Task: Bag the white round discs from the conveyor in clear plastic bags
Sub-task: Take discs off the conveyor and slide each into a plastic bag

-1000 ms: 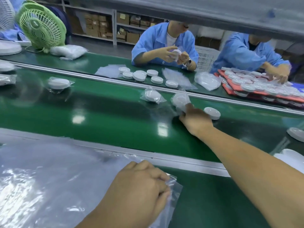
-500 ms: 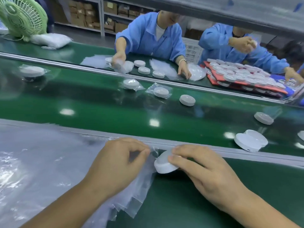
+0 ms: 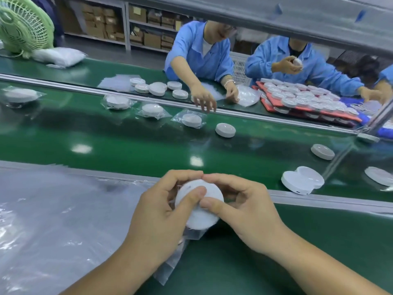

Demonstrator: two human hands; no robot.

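Note:
A white round disc [image 3: 202, 211] sits between both my hands above the near green table. My left hand [image 3: 161, 218] grips it with the thumb across its face, a clear plastic bag [image 3: 170, 267] hanging below the hand. My right hand [image 3: 242, 209] pinches the disc's right edge with thumb and forefinger. How far the disc sits inside the bag is unclear. Bare discs lie on the green conveyor [image 3: 127, 145]: one [image 3: 225, 130] mid-belt, one [image 3: 322, 151] to the right, two stacked ones [image 3: 302, 180] near the rail. Bagged discs [image 3: 191, 120] lie further left.
A pile of clear bags [image 3: 53, 220] covers the table on my left. Across the belt two people in blue coats work beside a red tray of discs [image 3: 297, 99]. A green fan [image 3: 23, 26] stands far left. A grey beam [image 3: 276, 15] overhangs.
My right hand fetched a disc from the belt and brought it to the bag. Now both hands hold the disc, raised and turned face-up. The bagged discs have moved left on the belt.

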